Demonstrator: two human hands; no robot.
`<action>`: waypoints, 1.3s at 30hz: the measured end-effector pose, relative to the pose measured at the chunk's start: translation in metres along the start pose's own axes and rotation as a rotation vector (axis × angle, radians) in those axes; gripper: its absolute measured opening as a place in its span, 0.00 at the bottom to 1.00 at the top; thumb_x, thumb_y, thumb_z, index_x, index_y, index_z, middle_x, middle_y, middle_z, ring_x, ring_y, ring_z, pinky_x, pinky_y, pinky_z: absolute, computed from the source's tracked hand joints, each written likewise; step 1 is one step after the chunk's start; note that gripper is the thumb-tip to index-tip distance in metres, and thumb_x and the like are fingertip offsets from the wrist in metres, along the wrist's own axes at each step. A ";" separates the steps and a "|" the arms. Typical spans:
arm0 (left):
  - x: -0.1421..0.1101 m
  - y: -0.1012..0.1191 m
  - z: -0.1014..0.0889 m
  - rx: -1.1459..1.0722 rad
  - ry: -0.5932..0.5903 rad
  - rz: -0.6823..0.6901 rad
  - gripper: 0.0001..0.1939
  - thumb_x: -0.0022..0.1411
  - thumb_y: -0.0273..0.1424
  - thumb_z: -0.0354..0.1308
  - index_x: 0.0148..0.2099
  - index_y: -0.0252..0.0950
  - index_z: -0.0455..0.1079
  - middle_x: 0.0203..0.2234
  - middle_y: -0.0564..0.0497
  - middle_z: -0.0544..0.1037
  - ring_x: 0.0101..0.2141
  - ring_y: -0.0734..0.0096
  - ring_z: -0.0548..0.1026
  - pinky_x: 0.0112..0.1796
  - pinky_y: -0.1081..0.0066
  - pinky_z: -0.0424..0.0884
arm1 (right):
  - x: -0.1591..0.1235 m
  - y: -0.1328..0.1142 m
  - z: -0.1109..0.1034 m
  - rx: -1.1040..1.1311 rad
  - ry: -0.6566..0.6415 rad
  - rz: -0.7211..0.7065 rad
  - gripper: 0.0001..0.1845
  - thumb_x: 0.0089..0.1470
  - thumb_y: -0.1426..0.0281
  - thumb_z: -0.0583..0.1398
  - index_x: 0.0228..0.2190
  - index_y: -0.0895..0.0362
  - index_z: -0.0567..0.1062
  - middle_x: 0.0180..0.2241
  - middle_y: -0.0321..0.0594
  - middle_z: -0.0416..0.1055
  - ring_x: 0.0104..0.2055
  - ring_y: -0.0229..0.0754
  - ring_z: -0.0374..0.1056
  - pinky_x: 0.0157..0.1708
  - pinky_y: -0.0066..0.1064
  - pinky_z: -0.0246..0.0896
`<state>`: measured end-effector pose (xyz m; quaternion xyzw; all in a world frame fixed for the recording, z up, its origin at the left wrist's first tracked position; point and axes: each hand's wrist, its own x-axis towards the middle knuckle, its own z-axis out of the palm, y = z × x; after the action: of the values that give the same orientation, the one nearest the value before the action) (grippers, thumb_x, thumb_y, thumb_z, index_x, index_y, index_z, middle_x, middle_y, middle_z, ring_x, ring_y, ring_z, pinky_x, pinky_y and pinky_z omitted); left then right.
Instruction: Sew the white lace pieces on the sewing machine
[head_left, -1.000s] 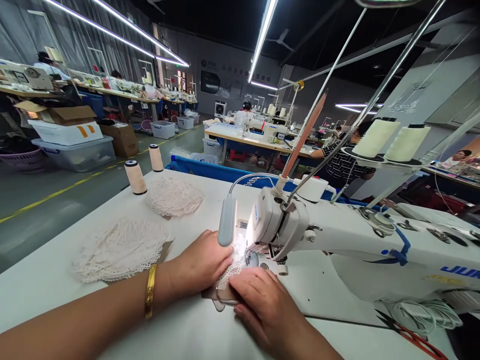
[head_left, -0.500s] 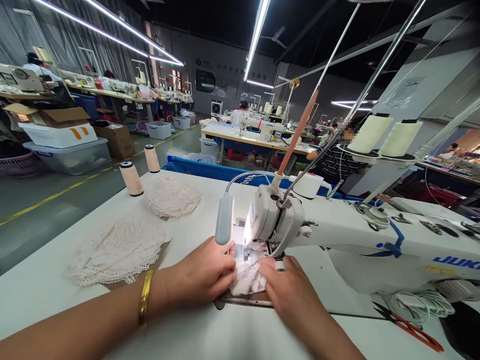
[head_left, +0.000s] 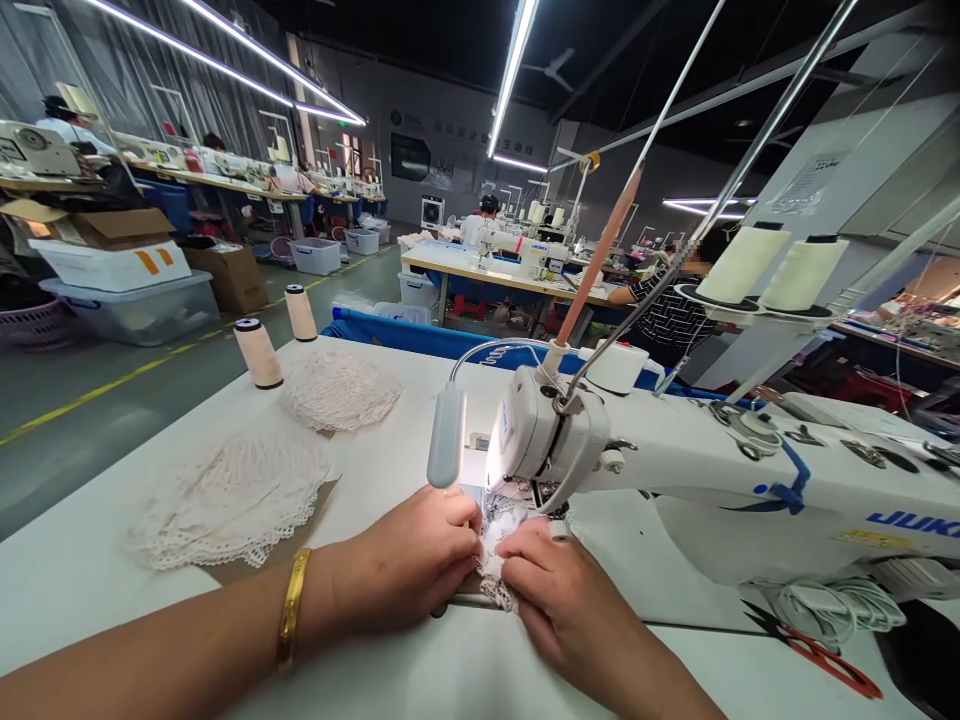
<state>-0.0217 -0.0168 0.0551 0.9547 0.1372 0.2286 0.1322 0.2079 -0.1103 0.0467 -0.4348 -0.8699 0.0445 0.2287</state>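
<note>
A white piece of lace fabric [head_left: 498, 545] lies bunched under the needle area of a white sewing machine [head_left: 551, 430]. My left hand [head_left: 424, 545], its fingers closed, pinches the fabric's left side. On the other side my right hand [head_left: 559, 585] has its fingers bent and pressed onto the same fabric, close to the presser foot. A scalloped lace edge hangs toward me between both hands. The needle itself is hard to make out. A small grey lamp [head_left: 447, 440] shines just above my left hand.
Two piles of lace pieces, a near pile [head_left: 232, 500] and a far pile [head_left: 341, 390], lie at left. Behind them stand two thread cones [head_left: 259, 354]. Red-handled scissors [head_left: 825, 655] and a coiled cable [head_left: 840, 610] lie at right. Co-workers sit at machines farther off.
The fabric between my hands is more bunched, and its lace edge now shows at the front. My right hand has shifted slightly left and toward me, closer to my left hand.
</note>
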 end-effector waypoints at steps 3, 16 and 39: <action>0.001 0.006 0.001 0.042 0.010 0.043 0.09 0.67 0.21 0.55 0.38 0.37 0.74 0.34 0.48 0.77 0.35 0.63 0.72 0.37 0.64 0.65 | -0.002 0.004 -0.001 -0.011 -0.023 0.025 0.14 0.56 0.84 0.54 0.35 0.52 0.71 0.38 0.40 0.74 0.40 0.47 0.67 0.39 0.36 0.61; -0.001 0.007 0.002 0.072 0.008 0.084 0.10 0.63 0.19 0.57 0.31 0.37 0.67 0.32 0.52 0.78 0.33 0.65 0.71 0.36 0.62 0.60 | -0.004 0.006 0.005 -0.020 -0.026 -0.002 0.18 0.57 0.84 0.55 0.43 0.52 0.72 0.40 0.41 0.74 0.40 0.48 0.67 0.36 0.37 0.59; -0.003 0.000 0.006 0.080 0.003 0.053 0.05 0.65 0.23 0.60 0.37 0.37 0.73 0.40 0.48 0.81 0.38 0.61 0.76 0.40 0.61 0.67 | 0.000 0.007 0.010 -0.035 0.064 -0.042 0.19 0.60 0.83 0.53 0.47 0.53 0.73 0.47 0.46 0.76 0.47 0.52 0.71 0.38 0.39 0.69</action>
<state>-0.0217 -0.0185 0.0485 0.9622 0.1212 0.2278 0.0877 0.2084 -0.1049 0.0363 -0.4216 -0.8717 0.0105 0.2497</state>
